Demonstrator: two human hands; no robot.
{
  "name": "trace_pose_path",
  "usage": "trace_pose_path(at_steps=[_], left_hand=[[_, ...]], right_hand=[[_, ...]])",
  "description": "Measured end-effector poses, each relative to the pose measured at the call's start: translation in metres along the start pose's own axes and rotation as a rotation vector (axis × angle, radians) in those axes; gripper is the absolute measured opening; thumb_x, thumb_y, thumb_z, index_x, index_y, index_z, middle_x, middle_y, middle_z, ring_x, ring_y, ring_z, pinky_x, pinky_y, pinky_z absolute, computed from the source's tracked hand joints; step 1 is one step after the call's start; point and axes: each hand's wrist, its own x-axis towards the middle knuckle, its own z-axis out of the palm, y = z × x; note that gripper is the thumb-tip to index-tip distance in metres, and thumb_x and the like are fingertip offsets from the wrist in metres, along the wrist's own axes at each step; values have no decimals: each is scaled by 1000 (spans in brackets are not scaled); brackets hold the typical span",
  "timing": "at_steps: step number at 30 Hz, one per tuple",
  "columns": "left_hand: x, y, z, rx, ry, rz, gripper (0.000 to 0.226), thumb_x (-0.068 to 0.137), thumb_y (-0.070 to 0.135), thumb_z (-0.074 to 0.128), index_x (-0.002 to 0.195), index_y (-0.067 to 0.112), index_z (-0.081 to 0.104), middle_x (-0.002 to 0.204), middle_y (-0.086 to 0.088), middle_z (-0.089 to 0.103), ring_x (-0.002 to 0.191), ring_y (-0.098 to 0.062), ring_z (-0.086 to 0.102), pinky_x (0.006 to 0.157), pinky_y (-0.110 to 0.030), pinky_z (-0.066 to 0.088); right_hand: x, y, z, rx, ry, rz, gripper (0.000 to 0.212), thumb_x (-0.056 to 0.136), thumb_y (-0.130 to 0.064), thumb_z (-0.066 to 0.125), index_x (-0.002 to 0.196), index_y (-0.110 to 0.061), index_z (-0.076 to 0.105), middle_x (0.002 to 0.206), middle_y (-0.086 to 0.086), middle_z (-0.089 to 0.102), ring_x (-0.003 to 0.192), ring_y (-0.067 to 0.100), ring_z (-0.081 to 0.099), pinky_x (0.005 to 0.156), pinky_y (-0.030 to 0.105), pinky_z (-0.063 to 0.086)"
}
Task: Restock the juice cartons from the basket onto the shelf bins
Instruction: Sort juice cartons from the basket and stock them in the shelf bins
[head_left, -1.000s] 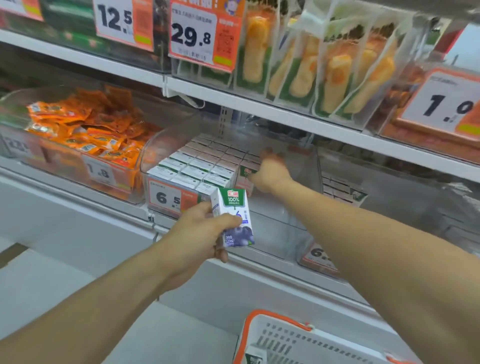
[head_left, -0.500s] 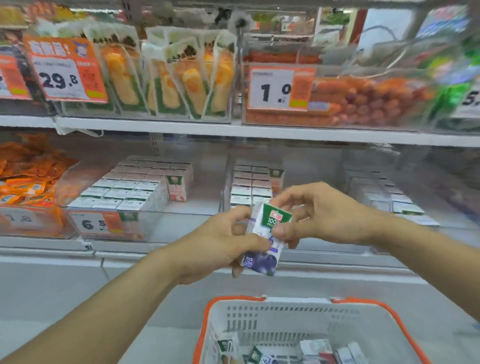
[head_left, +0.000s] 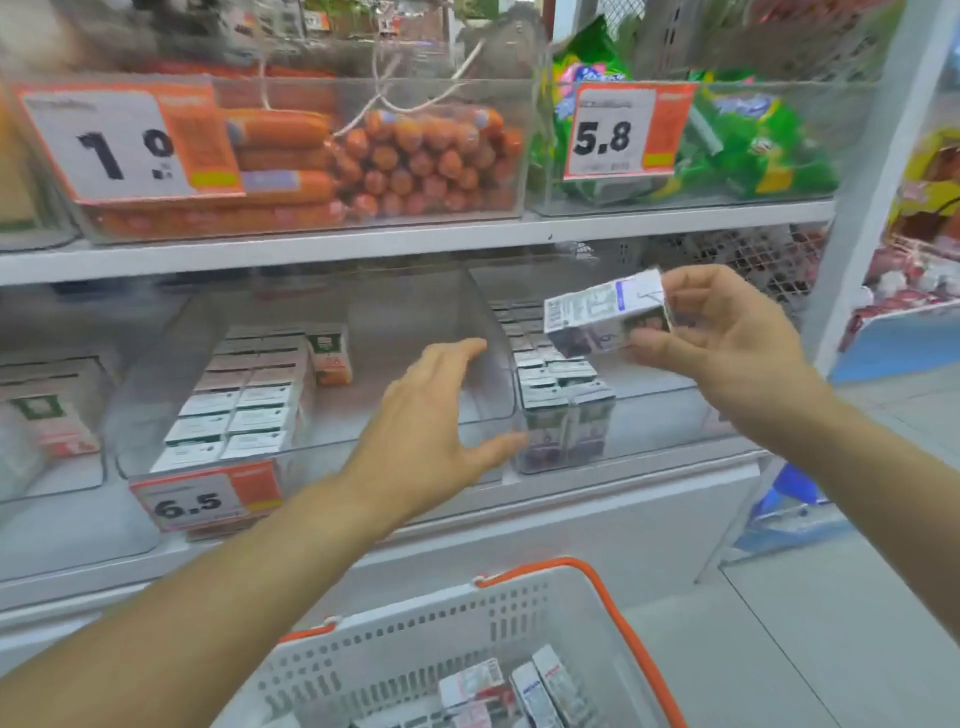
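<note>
My right hand (head_left: 727, 343) pinches a small blueberry juice carton (head_left: 605, 314), tipped on its side, in the air above the right clear shelf bin (head_left: 649, 410). That bin holds rows of matching purple cartons (head_left: 563, 395) along its left side. My left hand (head_left: 431, 431) is spread with straight fingers and holds nothing, in front of the wall between that bin and the middle bin (head_left: 363, 441), which holds orange-labelled cartons (head_left: 244, 400). Below, the white basket (head_left: 395, 660) with an orange rim carries several more cartons (head_left: 519, 691).
A 6.5 price tag (head_left: 205, 499) hangs on the middle bin's front. The shelf above (head_left: 415, 241) carries a bin of sausages (head_left: 395, 161) and a bin of green snack bags (head_left: 727, 140). A white upright post (head_left: 862, 208) bounds the shelf on the right.
The carton passed from my left hand to my right, which lifted it rightward over the right bin. My left hand opened. The view swung right along the shelf.
</note>
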Motion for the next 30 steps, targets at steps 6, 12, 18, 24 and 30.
trace_pose_path(at_steps=[6, 12, 18, 24, 30], left_hand=[[52, -7, 50, 233, -25, 96, 106, 69, 76, 65, 152, 26, 23, 159, 5, 19, 144, -17, 26, 111, -43, 33], [49, -15, 66, 259, 87, 98, 105, 70, 72, 68, 152, 22, 25, 162, 7, 19, 138, -17, 38, 109, -32, 34], [48, -20, 71, 298, 95, 129, 107, 75, 77, 56, 156, 25, 12, 165, 14, 4, 140, -10, 38, 92, -26, 51], [47, -21, 71, 325, 67, 133, 107, 76, 84, 41, 158, 24, 9, 165, 15, -3, 144, -7, 31, 95, -23, 48], [46, -17, 70, 359, 71, 116, 105, 78, 84, 39, 157, 20, 14, 165, 10, 7, 142, -6, 34, 94, -15, 38]], right_hand=[[50, 55, -39, -285, 216, 66, 40, 77, -6, 82, 101, -25, 56, 101, -1, 66, 77, 17, 69, 73, 31, 56], [137, 99, -24, -595, 73, 64, 38, 77, -12, 81, 111, -12, 65, 97, 5, 65, 77, 15, 61, 66, 17, 44], [208, 144, 14, -796, -85, 181, 32, 79, -20, 80, 100, -24, 57, 115, 5, 64, 96, 22, 63, 76, 25, 47], [220, 168, 42, -790, -76, 170, 42, 84, -14, 76, 122, -13, 57, 118, 13, 63, 106, 29, 64, 79, 23, 44], [201, 146, 26, -716, -99, 244, 46, 86, -17, 74, 126, -13, 50, 108, 4, 61, 104, 24, 62, 81, 28, 49]])
